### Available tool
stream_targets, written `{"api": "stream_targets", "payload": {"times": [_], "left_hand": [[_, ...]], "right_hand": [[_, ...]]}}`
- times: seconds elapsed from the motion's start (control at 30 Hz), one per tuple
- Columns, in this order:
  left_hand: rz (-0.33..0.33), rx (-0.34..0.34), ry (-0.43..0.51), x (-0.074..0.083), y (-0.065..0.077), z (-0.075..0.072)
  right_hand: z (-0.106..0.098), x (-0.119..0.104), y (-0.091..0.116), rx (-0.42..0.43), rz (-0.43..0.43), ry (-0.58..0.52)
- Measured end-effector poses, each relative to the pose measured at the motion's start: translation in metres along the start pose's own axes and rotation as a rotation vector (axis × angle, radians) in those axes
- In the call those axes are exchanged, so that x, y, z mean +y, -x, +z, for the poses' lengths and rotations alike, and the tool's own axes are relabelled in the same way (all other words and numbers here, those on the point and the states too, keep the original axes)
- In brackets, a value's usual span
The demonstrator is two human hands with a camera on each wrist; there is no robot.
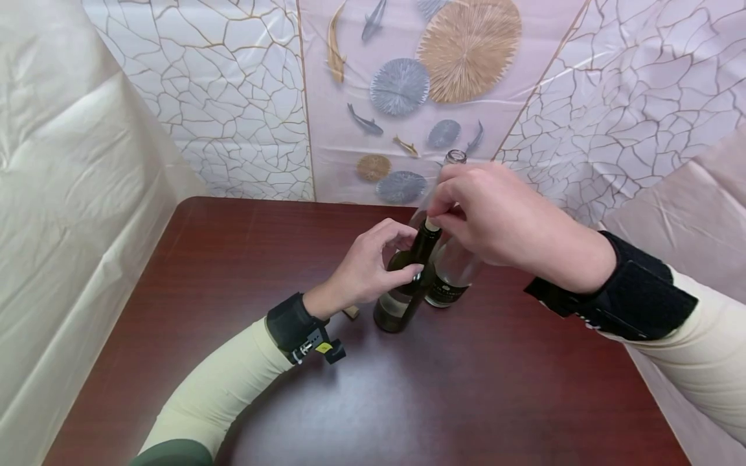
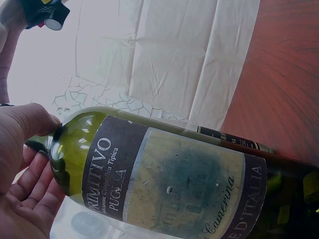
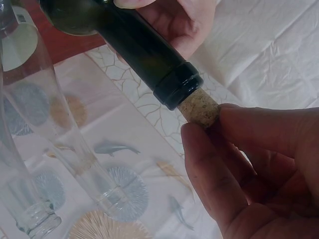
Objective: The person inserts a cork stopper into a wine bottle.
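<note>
A dark green wine bottle (image 1: 394,313) stands on the table, its label (image 2: 192,181) facing the left wrist camera. Around its shoulder and lower neck my left hand (image 1: 368,266) curls thumb and fingers, gripping it. Out of the bottle's mouth sticks a speckled cork (image 3: 200,108), partly inside the neck (image 3: 149,55). My right hand (image 1: 504,210) pinches the cork's outer end between thumb and fingertips. In the head view those fingers cover most of the cork.
Close behind the green bottle stands a clear glass bottle (image 1: 456,264) with a black label. Another clear bottle (image 3: 70,139) shows beside it in the right wrist view. A small cork-coloured piece (image 1: 351,312) lies on the brown table (image 1: 245,259) near the left wrist. Patterned cloth (image 1: 250,129) hangs behind.
</note>
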State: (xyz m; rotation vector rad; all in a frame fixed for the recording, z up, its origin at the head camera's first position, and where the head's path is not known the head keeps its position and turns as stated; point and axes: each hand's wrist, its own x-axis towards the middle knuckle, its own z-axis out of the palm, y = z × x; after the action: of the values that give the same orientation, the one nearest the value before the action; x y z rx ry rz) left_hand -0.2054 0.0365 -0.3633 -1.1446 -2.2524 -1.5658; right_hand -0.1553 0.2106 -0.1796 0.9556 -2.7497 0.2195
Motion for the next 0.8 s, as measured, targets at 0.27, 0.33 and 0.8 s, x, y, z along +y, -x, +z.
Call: {"api": "stream_targets", "payload": {"times": [0.27, 0.33, 0.8], "left_hand": [[0.012, 0.028, 0.012, 0.0, -0.001, 0.001], [0.015, 0.036, 0.007, 0.001, -0.002, 0.002], [0.045, 0.108, 0.0, 0.009, -0.009, 0.001]], "right_hand": [[0.0, -0.002, 0.002, 0.049, -0.004, 0.004], [0.001, -0.002, 0.006, 0.125, -0.01, -0.018], [0.009, 0.016, 0.042, 0.481, 0.053, -0.097]]}}
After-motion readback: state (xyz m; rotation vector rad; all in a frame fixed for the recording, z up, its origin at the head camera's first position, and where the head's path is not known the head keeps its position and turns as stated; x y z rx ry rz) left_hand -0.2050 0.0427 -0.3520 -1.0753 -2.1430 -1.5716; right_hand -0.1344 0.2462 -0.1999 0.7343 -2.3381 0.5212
